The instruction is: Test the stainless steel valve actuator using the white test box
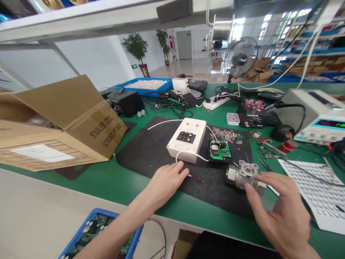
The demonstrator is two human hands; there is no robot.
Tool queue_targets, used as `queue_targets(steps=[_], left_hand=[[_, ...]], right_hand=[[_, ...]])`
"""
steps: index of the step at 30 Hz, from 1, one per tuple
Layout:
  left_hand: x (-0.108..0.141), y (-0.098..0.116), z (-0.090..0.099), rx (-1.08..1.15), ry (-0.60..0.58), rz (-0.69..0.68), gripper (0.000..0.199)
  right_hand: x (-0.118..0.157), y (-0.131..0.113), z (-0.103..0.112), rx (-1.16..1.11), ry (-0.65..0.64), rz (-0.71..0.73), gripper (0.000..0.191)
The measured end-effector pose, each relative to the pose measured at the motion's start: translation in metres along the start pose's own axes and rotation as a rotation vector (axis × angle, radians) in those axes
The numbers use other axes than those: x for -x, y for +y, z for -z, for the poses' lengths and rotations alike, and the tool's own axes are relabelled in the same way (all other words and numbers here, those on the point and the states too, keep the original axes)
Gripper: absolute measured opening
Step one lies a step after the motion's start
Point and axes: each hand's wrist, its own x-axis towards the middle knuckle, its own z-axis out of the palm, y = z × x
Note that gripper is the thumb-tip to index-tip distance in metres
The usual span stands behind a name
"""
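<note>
My left hand (170, 180) is closed on a white cable (188, 153) at the mat's front part; the cable's dark red wire end (198, 178) sticks out past the fingers. My right hand (283, 208) has thumb and forefinger apart at the right end of a metal ball valve (239, 176); contact cannot be made out. The valve lies on its side on the black mat (151, 151), its square mounting flange facing up. Behind my left hand stands a cream box (185, 138) with a black switch block on top. Beside it sits a green circuit board (219, 150) in a black base.
An open cardboard box (88, 126) stands at the left. Small metal nuts (225, 135) lie behind the board. Tweezers (265, 164), a sheet of labels (318, 194) and a power supply (318, 115) are at the right. Below the edge is a blue bin (93, 212) of circuit boards.
</note>
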Motion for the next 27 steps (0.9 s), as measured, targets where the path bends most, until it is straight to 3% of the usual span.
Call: queue_targets(steps=[6,11,13,15,18,21,24,27], left_hand=[[0.03,-0.019,-0.003,0.048,0.064,0.147,0.054],[0.028,-0.039,0.003,0.478,0.437,0.208,0.023],[0.013,-0.051,0.011,0.642,0.608,0.296,0.014],[-0.01,-0.065,0.02,0.82,0.735,0.396,0.018],[-0.054,-0.086,0.03,1.193,0.685,0.358,0.021],[-0.092,-0.096,0.028,1.358,0.646,0.282,0.028],[-0.111,-0.094,0.016,1.43,0.667,0.261,0.031],[-0.114,-0.088,0.003,1.471,0.708,0.26,0.029]], right_hand=[[-0.031,-0.025,-0.023,-0.136,-0.08,0.015,0.025],[-0.056,-0.037,-0.037,-0.151,-0.142,0.014,0.015],[-0.068,-0.04,-0.04,-0.156,-0.153,-0.002,0.012],[-0.084,-0.04,-0.042,-0.181,-0.164,-0.058,0.011],[-0.116,-0.033,-0.051,-0.279,-0.19,-0.184,0.011],[-0.152,-0.017,-0.07,-0.412,-0.27,-0.274,0.016],[-0.179,0.001,-0.099,-0.513,-0.492,-0.335,0.02],[-0.189,0.009,-0.131,-0.604,-0.707,-0.298,0.033]])
